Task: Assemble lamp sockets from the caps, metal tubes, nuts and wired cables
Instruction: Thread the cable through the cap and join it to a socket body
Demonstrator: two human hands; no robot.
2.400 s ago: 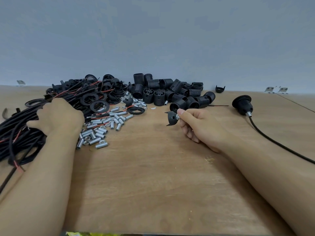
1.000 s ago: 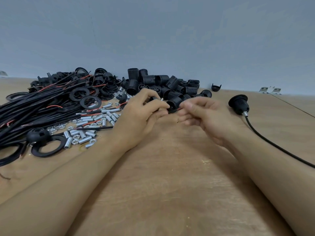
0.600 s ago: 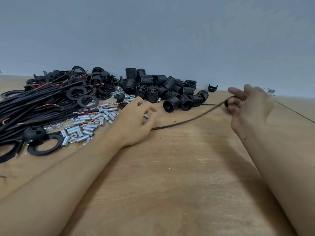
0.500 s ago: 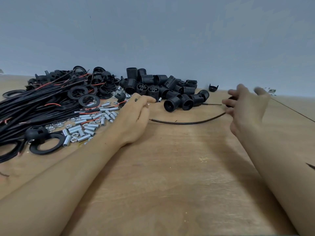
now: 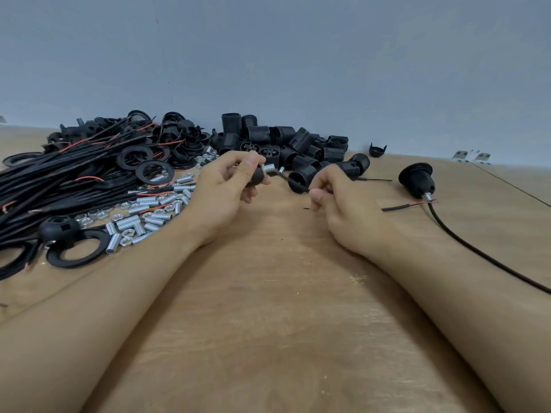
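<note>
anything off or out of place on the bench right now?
Nothing damaged or spilled. One oddity: a lone black cap sits by the wall, apart from the socket pile. Otherwise normal: the left hand holds a cap with a metal tube, and the right hand pinches a cable end aimed at it.

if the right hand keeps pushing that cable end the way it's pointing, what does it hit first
Probably the metal tube sticking out of the black cap that the left hand holds. The cable pinched by the right hand aims up-left at it; depth is unclear.
</note>
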